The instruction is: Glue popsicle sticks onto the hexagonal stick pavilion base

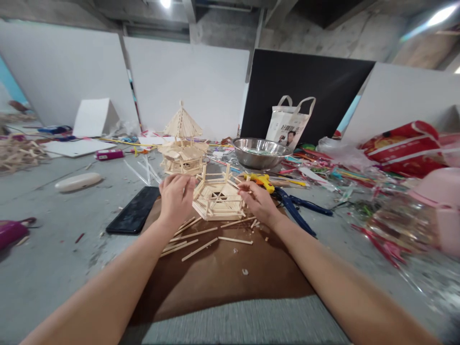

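Observation:
A frame of pale wooden sticks [220, 209], many-sided with short upright posts, sits on a brown board [230, 275] in front of me. At its left side is my left hand [176, 197], fingers closed together and curled against the frame's edge; the thumb is partly hidden. My right hand [258, 200] pinches at the frame's right side, near a post. Several loose wooden sticks [199, 249] lie on the board below the frame. Behind it stands a finished-looking stick pavilion [183, 129] with a pointed roof.
A yellow glue gun [264, 182] and blue-handled pliers [293, 208] lie right of the frame. At the left is a black phone [133, 211]; farther off lies a white oval object [78, 182]. A steel bowl [261, 162], paper bag [289, 124] and pink-lidded bottle [406, 220] stand around.

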The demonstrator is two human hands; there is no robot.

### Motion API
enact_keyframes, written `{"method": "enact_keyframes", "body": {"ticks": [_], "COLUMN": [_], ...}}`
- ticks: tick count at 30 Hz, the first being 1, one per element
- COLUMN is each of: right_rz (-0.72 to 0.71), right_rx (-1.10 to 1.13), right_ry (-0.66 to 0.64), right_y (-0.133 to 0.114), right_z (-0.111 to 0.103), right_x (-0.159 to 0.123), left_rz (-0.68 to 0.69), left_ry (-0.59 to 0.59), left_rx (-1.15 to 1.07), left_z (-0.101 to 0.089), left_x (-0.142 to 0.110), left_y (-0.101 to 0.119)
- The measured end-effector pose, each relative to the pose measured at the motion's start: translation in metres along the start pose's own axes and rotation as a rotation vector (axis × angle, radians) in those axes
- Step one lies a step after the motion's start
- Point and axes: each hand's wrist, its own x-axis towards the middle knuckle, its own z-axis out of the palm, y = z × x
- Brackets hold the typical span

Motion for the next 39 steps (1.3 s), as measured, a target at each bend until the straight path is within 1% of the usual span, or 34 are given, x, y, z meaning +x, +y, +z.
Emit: {"method": "enact_keyframes", "body": {"ticks": [3,5,7,8,9,10,11,14,15,16,17,19,21,24,27,33,35,39], "right_rz": [0.079,0.137,0.176,0.185,0.190,0.196,0.205,0.253,0.275,0.295,0.307,0.312,0.323,0.406,0.451,0.419,0.415,0.413], "right_rx": [0.029,0.076,0.116,0.126,0.131,0.130,0.123,0.063,0.038,0.017,-0.003,-0.047,-0.096,-0.096,-0.032,0.028,0.005,-0.096], "right_ry": [0.154,0.194,0.195,0.193,0.196,0.206,0.218,0.259,0.273,0.281,0.286,0.304,0.338,0.370,0.303,0.133,0.118,0.127], "right_y": [0.002,0.005,0.007,0.008,0.009,0.010,0.011,0.015,0.016,0.018,0.019,0.024,0.030,0.040,0.049,0.056,0.055,0.048], "right_z": [0.000,-0.001,-0.001,-0.002,-0.002,-0.002,-0.002,-0.004,-0.005,-0.005,-0.006,-0.006,-0.005,0.000,0.005,0.009,0.007,0.002], "right_x": [0.003,0.005,0.006,0.006,0.007,0.007,0.008,0.009,0.009,0.009,0.009,0.010,0.011,0.012,0.013,0.014,0.014,0.011], "left_rz": [-0.112,-0.188,-0.262,-0.283,-0.288,-0.276,-0.253,-0.159,-0.130,-0.104,-0.085,-0.066,-0.056,-0.064,-0.056,-0.029,-0.033,-0.065], "left_ry": [0.063,0.071,0.026,-0.025,-0.100,-0.203,-0.334,-0.786,-0.900,-0.983,-1.036,-1.092,-1.125,-1.128,-1.108,-1.027,-1.010,-0.978], "left_rx": [-0.014,-0.026,-0.044,-0.047,-0.041,-0.025,-0.002,0.073,0.091,0.105,0.113,0.120,0.148,0.241,0.290,0.378,0.394,0.435], "left_z": [-0.003,-0.006,-0.009,-0.011,-0.014,-0.016,-0.018,-0.020,-0.020,-0.019,-0.017,-0.013,-0.009,-0.006,-0.003,0.002,0.002,0.000], "left_x": [0.005,0.007,0.009,0.010,0.012,0.014,0.016,0.019,0.019,0.017,0.015,0.010,0.006,0.002,0.001,-0.002,-0.002,0.000], "left_y": [-0.008,-0.012,-0.015,-0.017,-0.018,-0.018,-0.019,-0.020,-0.020,-0.020,-0.021,-0.021,-0.020,-0.015,-0.009,-0.007,-0.007,-0.008]}}
